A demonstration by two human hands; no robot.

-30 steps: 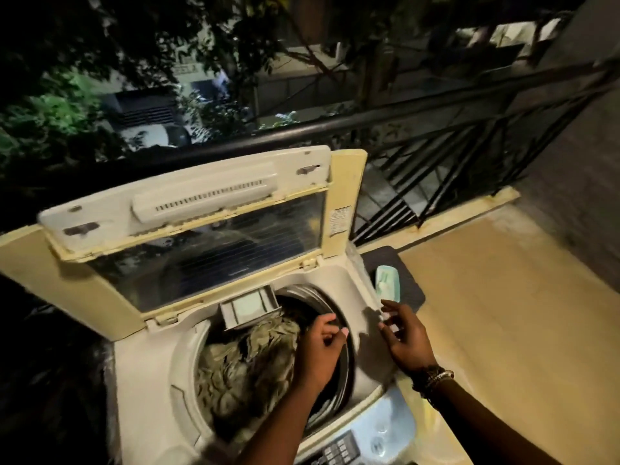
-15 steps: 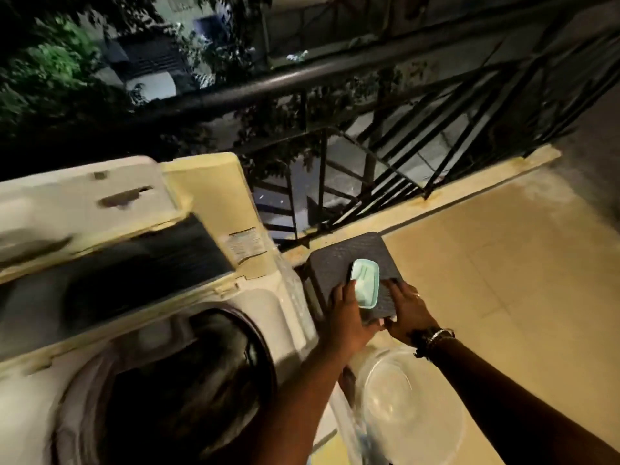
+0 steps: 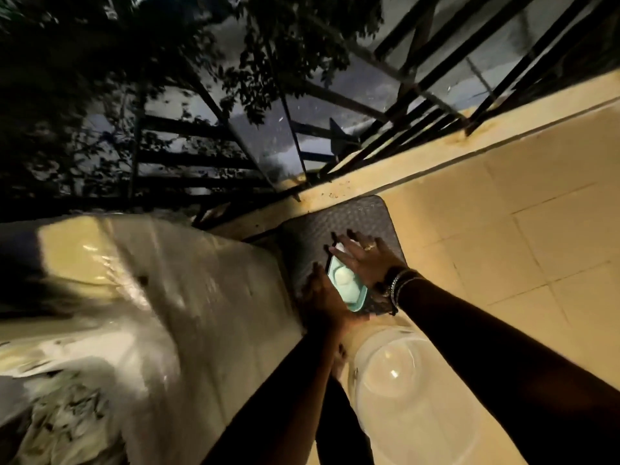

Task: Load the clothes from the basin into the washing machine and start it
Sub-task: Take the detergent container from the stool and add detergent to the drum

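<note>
Head view: both hands reach to a teal soap dish (image 3: 345, 286) on a dark stool (image 3: 355, 223) beside the washer (image 3: 208, 297). The right hand (image 3: 364, 260) lies over the dish's far end, fingers (image 3: 345, 245) spread and straight. The left hand (image 3: 322, 300) is against the dish's near edge; blur hides whether its fingers are curled or apart. The clothes (image 3: 63, 421) sit in the drum, well left of both hands, mottled and crumpled: probably soft, light and easy to bunch from the top. The clear basin (image 3: 402, 380) below the wrists looks empty, likely light, rigid and slippery, best taken by its rim. Tiled floor (image 3: 503, 213), railing (image 3: 436, 105), dark trees beyond.
</note>
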